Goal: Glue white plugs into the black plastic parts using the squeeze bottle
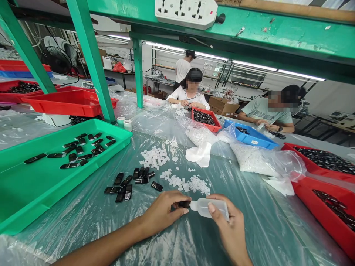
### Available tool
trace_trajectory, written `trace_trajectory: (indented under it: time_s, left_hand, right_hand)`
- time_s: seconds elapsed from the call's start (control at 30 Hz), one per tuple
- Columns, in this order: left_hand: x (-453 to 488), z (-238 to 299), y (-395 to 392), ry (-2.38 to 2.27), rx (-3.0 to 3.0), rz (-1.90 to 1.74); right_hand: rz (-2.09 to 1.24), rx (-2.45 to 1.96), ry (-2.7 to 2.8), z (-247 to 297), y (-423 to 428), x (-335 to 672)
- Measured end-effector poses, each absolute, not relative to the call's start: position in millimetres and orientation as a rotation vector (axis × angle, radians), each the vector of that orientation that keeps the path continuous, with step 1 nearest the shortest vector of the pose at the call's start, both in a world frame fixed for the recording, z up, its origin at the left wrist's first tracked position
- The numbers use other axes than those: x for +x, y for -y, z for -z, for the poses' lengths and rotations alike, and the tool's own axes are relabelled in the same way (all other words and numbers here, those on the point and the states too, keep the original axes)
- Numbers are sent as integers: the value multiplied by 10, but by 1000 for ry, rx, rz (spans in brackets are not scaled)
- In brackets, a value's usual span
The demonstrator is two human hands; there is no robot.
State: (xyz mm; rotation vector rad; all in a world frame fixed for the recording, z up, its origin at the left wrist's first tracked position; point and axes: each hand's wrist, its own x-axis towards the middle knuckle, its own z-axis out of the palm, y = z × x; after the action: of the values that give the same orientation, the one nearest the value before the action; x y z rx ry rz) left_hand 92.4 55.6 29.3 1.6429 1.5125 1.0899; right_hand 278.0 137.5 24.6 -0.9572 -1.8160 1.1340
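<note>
My left hand (pixel 163 212) pinches a small black part (pixel 184 204) at the near edge of the table. My right hand (pixel 229 227) is wrapped round a small translucent squeeze bottle (pixel 210 207), whose nozzle touches the black part. Just beyond lie several loose black parts (pixel 130 183) on the plastic sheet, with scattered small white pieces (pixel 191 183) to their right. A green tray (pixel 30 181) at the left holds several more black parts (pixel 80 149).
Red trays (pixel 335 229) with black parts stand at the right, a blue tray (pixel 251 137) and bags of white pieces (pixel 252 159) farther back. Red trays (pixel 66 103) sit at the left behind green frame posts (pixel 91 62). Two people sit working across the table; another stands behind.
</note>
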Motion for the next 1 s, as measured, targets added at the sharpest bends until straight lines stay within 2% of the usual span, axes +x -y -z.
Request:
trace_trajectory:
  time_s: [0.2,0.53,0.8,1.0]
  left_hand:
    - [919,-279,-548,-1541,1658,-1091]
    - [919,-278,-559,-1589,1647,-1046]
    - [917,-239,-562,-1514,1566,-1132]
    - [908,-237,-572,-1437,1495,-1143]
  right_hand:
    - [-1095,-959,1811,-260,-1358,2763]
    - [-834,-930,1932,-343,-1276,2754]
    - [-1051,-974,1763,-345,-1275,2719]
    - [-1055,-926,1828,-289,-1313,2760]
